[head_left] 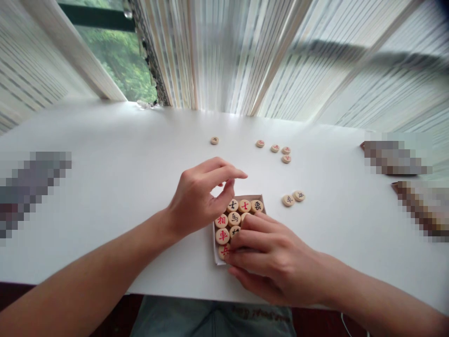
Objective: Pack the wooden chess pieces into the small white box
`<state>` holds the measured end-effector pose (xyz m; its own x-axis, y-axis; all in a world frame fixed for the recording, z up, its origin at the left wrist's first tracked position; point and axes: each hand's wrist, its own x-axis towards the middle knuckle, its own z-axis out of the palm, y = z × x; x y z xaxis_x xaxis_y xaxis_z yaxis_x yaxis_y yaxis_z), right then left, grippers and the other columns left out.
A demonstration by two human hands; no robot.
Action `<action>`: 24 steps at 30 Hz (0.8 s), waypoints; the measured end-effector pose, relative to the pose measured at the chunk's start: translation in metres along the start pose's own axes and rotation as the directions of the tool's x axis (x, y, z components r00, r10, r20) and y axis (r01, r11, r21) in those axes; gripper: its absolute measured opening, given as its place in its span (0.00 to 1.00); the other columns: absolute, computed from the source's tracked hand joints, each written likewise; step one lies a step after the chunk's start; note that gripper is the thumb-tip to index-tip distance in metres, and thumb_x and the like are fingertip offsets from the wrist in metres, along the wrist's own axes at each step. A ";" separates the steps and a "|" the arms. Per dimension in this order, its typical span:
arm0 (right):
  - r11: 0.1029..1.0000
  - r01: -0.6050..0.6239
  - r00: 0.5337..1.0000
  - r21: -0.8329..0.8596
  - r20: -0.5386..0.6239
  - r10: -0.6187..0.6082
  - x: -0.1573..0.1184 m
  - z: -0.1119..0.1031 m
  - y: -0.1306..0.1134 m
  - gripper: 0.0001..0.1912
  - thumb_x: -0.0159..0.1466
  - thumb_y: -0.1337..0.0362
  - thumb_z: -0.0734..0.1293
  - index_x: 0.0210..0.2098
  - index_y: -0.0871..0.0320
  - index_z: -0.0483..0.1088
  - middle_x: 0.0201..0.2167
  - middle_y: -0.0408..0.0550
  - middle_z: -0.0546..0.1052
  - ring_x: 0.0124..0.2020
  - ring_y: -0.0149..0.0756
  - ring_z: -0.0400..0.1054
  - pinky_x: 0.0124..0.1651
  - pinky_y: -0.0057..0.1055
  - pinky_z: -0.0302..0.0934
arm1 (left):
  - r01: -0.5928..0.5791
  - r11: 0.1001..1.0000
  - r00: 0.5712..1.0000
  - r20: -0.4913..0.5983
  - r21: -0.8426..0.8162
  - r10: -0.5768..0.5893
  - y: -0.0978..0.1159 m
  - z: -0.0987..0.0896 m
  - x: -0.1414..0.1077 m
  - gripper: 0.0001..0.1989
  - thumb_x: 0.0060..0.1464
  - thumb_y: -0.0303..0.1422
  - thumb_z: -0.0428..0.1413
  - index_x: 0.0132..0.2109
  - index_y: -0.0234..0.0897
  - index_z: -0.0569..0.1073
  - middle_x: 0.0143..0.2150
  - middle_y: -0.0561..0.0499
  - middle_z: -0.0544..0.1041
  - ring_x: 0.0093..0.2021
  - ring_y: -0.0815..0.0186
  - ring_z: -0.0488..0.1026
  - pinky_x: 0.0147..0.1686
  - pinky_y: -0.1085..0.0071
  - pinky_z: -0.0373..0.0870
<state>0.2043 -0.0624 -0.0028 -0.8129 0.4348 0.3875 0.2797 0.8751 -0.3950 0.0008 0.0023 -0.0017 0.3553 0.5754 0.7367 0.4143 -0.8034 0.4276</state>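
Observation:
A small shallow box (215, 248) on the white table holds rows of round wooden xiangqi pieces with red and black characters, such as a black horse piece (234, 218) and a red piece (222, 236). My left hand (206, 189) hovers over the box's upper left corner, index finger stretched out and thumb apart from it; no piece shows in it. Over the lower right part of the box lies my right hand (271, 255), its fingers bent down at the pieces near a red soldier piece (224, 252). Its fingertips hide whatever they may hold.
Loose pieces lie beyond the box: one (214, 140) at the back, several around a red one (275, 148), and two (288, 200) to the right. Blurred-out objects (396, 158) sit at the far right, another (31, 192) at the left. Striped curtains (224, 56) hang behind the table (122, 187).

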 end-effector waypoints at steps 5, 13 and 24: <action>0.997 0.046 0.999 -0.056 0.018 -0.045 0.002 0.002 0.000 0.03 0.69 0.67 0.70 0.37 0.58 0.77 0.33 0.48 0.80 0.35 0.42 0.63 0.39 0.41 0.60 | 0.012 1.000 1.000 -0.004 0.006 -0.012 0.002 -0.003 0.003 0.13 0.61 0.17 0.57 0.44 0.36 0.82 0.40 0.48 0.84 0.39 0.66 0.82 0.43 0.70 0.79; 0.997 0.057 0.998 -0.051 0.042 -0.055 0.003 0.004 0.003 0.04 0.67 0.67 0.70 0.36 0.59 0.77 0.32 0.46 0.81 0.35 0.40 0.64 0.40 0.41 0.61 | 0.011 0.999 1.000 -0.003 0.031 -0.011 -0.003 -0.003 0.002 0.14 0.61 0.17 0.57 0.46 0.37 0.82 0.41 0.49 0.84 0.40 0.66 0.82 0.43 0.71 0.78; 0.997 -0.070 0.914 -0.037 -0.403 0.049 0.001 -0.016 0.026 0.08 0.69 0.70 0.67 0.34 0.57 0.77 0.32 0.50 0.83 0.29 0.37 0.69 0.35 0.36 0.65 | 0.051 0.993 0.998 -0.027 0.110 -0.049 -0.017 -0.008 0.004 0.12 0.62 0.21 0.57 0.45 0.38 0.83 0.38 0.49 0.85 0.35 0.65 0.80 0.40 0.69 0.79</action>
<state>0.2186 -0.0361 0.0004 -0.5229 0.5263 0.6705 0.3553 0.8496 -0.3898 -0.0113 0.0170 -0.0017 0.3124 0.6094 0.7287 0.5219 -0.7511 0.4044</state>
